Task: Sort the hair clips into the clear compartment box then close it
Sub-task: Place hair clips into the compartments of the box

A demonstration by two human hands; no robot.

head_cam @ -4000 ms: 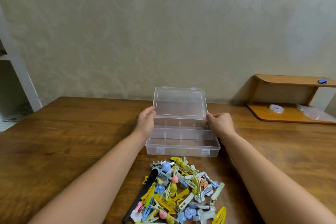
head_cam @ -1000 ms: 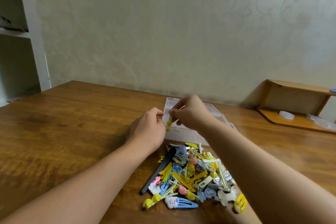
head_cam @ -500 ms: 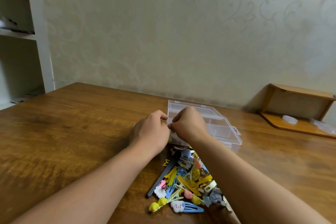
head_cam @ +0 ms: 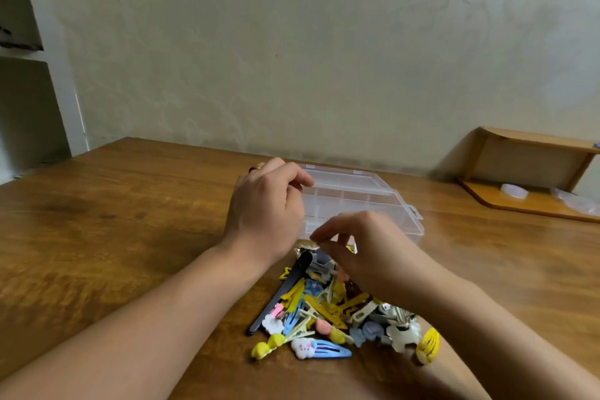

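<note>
From the head camera I saw the clear compartment box (head_cam: 363, 201) lying open on the wooden table (head_cam: 130, 221), its lid folded flat behind it toward the wall. The left hand (head_cam: 266, 208) hovered at the box's left edge, forearm reaching in from the lower left, knuckles up and fingers curled under; something small in yellow and red peeked out past its knuckles, but I could not tell whether the hand actually held it. The right hand (head_cam: 367, 253) sat just in front of the box, wrist bent down, fingers and thumb drawn together at the near edge of the box above the far end of the hair clips (head_cam: 331, 312); whether they pinched a clip I could not tell. The clips lay in a heap just in front of the box, a long black clip (head_cam: 282, 289) along the heap's left side. Right of the box, against the wall, stood a small wooden shelf (head_cam: 532, 172).
</note>
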